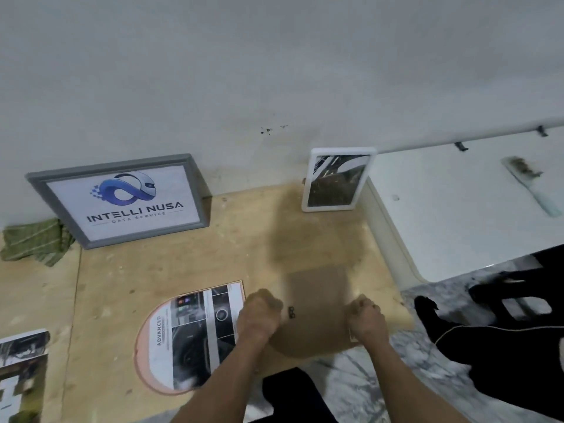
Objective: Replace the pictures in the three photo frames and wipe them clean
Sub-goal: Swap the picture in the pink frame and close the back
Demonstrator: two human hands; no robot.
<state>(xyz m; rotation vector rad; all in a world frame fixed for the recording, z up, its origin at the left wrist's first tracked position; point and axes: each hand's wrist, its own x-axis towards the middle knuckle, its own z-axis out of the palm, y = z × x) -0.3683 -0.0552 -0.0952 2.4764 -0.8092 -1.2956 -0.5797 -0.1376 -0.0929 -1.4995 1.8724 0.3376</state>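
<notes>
A brown backing board [317, 306] of a photo frame lies face down on the plywood sheet [171, 264], blurred by motion. My left hand [259, 315] grips its left edge and my right hand [364, 317] grips its right edge. A grey frame [119, 199] with a blue logo picture leans on the wall at the left. A white frame [337, 180] with a dark picture leans on the wall further right. A printed picture [195, 334] lies on a round pink piece to the left of my hands. Another print [21, 374] lies at the far left edge.
A green striped cloth [33, 242] is bunched beside the grey frame. A white raised surface [457, 209] with a brush [531, 187] on it stands at the right. Black-clad legs [488, 346] rest on the marble floor at the lower right.
</notes>
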